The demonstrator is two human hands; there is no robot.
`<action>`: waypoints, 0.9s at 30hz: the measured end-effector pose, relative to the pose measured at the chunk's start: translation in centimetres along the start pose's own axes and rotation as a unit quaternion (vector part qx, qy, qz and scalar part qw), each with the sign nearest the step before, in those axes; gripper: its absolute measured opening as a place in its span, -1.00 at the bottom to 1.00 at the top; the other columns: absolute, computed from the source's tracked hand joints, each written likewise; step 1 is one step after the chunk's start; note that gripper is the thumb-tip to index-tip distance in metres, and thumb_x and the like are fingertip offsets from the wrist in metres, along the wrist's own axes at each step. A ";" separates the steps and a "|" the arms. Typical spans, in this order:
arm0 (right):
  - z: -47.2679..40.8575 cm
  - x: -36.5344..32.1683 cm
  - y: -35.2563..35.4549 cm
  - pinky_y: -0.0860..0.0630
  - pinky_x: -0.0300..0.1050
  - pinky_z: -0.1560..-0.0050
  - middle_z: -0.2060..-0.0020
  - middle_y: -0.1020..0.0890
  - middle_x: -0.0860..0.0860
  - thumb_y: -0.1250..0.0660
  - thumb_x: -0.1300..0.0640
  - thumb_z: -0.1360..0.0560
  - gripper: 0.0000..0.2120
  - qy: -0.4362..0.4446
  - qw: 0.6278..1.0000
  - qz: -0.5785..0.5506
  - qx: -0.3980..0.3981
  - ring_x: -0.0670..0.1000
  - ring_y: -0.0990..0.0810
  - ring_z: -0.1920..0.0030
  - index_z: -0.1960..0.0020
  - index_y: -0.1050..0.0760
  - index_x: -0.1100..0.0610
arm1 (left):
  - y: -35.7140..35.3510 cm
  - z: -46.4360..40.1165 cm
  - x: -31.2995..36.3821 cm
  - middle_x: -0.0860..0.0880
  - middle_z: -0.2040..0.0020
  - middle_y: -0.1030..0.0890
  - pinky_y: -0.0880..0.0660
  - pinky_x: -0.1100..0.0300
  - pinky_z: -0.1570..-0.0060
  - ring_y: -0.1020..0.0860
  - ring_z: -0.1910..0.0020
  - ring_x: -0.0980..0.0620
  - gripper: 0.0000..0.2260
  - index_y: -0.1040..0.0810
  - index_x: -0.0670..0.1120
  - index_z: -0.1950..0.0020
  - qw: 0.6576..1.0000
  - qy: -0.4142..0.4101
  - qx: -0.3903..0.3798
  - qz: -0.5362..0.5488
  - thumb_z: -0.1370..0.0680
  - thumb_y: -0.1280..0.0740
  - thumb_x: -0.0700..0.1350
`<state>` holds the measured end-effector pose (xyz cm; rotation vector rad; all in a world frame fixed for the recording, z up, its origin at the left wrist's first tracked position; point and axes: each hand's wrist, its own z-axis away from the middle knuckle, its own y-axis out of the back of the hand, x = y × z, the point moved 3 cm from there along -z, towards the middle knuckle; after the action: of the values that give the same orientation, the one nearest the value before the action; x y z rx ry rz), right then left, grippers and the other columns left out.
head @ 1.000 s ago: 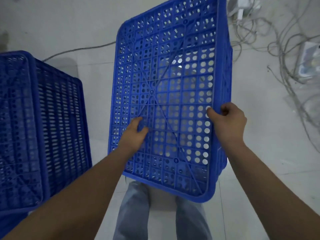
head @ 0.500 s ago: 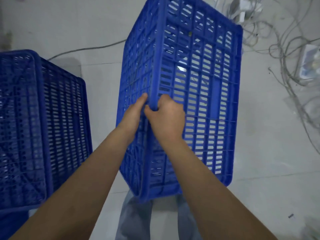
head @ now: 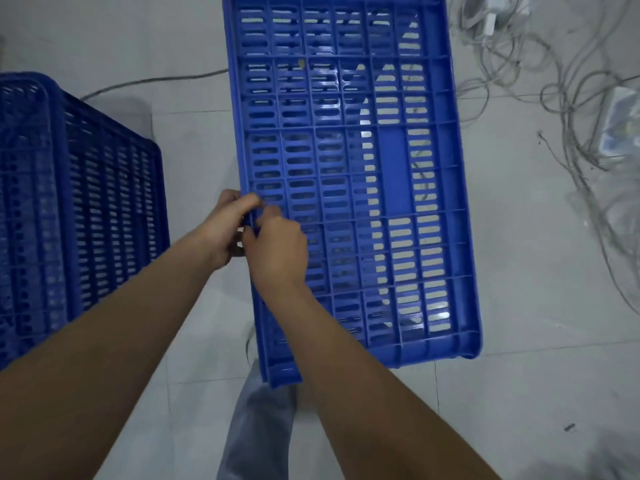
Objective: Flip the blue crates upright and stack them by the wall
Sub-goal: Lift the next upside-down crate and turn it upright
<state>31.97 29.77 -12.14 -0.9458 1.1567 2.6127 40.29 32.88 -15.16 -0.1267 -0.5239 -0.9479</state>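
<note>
The blue crate [head: 349, 188] fills the centre and upper middle of the frame, turned on its side so that one slotted wall faces you, its lower end above your legs [head: 258, 431]. Your left hand [head: 221, 230] and right hand [head: 277, 251] meet at the crate's left edge, at mid-height of the frame. Both have fingers curled round that one edge: the left from the outer side, the right from the slotted face. Nothing holds the right side of the crate.

A second blue crate [head: 76, 202] stands at the left of the frame, bottom up, well apart from the one you hold. Loose cables [head: 540, 74] and a white adapter [head: 491, 20] lie on the tiled floor [head: 194, 140] at the upper right, with a further cable [head: 149, 83] running at the upper left.

Risks from this position, as judgements:

- Both grips sit close together on a single edge, so the crate's weight probably hangs to the right of your hands. It may swing or twist out of your fingers as the turn goes on.
- Fingertips pushed into the slots can be pinched if the wall flexes or the crate rotates against them.
- The lower end hangs just over your legs; a slip would likely drop it onto your feet.
- The cables at the upper right lie near the crate's far side. Setting it down there may trap a cable or leave the crate rocking, and stepping that way invites a trip.
- Whether the crate's far end touches the floor cannot be told.
</note>
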 end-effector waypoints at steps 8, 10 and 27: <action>0.3 6.1 0.4 -0.43 -0.05 0.25 0.06 -0.63 0.21 -0.22 0.10 -0.57 -0.74 -0.038 0.998 0.042 0.001 0.19 -0.61 0.07 -0.15 -0.42 0.26 | -5.0 -0.9 -3.0 -0.01 0.14 -0.53 -0.49 0.17 0.31 -0.51 0.23 0.05 -0.82 -0.36 -0.05 -0.08 0.998 0.019 -0.051 0.035 -0.52 -0.29 -0.12; 0.2 6.7 0.9 -0.42 -0.07 0.24 0.06 -0.63 0.20 -0.23 0.10 -0.56 -0.75 -0.048 0.998 0.033 0.019 0.18 -0.61 0.08 -0.13 -0.43 0.26 | -5.7 -1.0 -2.5 0.01 0.16 -0.54 -0.47 0.22 0.39 -0.51 0.28 0.07 -0.82 -0.35 -0.06 -0.09 0.998 0.011 -0.056 0.007 -0.54 -0.28 -0.10; 0.0 12.9 13.3 -0.43 -0.09 0.16 -0.06 -0.54 0.07 -0.22 0.21 -0.54 -0.83 0.036 0.990 -0.004 0.135 0.03 -0.52 0.04 -0.11 -0.49 0.20 | -8.8 2.4 0.5 -0.15 -0.47 -0.25 -0.38 0.02 -0.23 -0.31 -0.39 -0.12 -0.37 -0.13 -0.17 -0.51 0.904 -0.227 0.171 -0.319 -0.54 -0.32 -0.04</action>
<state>17.04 18.82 -11.49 -0.9898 1.4738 2.3516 32.57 28.10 -13.91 0.1611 -1.2051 -1.4562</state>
